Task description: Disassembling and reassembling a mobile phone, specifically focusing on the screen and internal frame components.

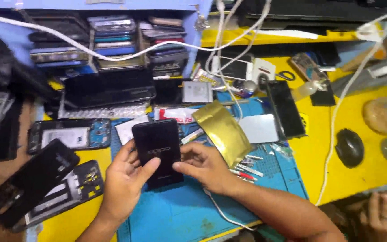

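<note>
Black phone, back face up, held just above the far-left part of the blue work mat. The left hand clasps its lower left edge, thumb laid across the back; the right hand pinches the lower right edge between thumb and fingers. Both hands are closed on the phone, neither free. Just right of it a gold foil pouch lies on the mat, with small tools near the mat's right edge. Stripped phone frames lie on the yellow bench at its left edge; stacked phones fill the shelf behind. For a sound grip, judged here: hold by the edges, pressure even, and keep the phone low over the mat.
</note>
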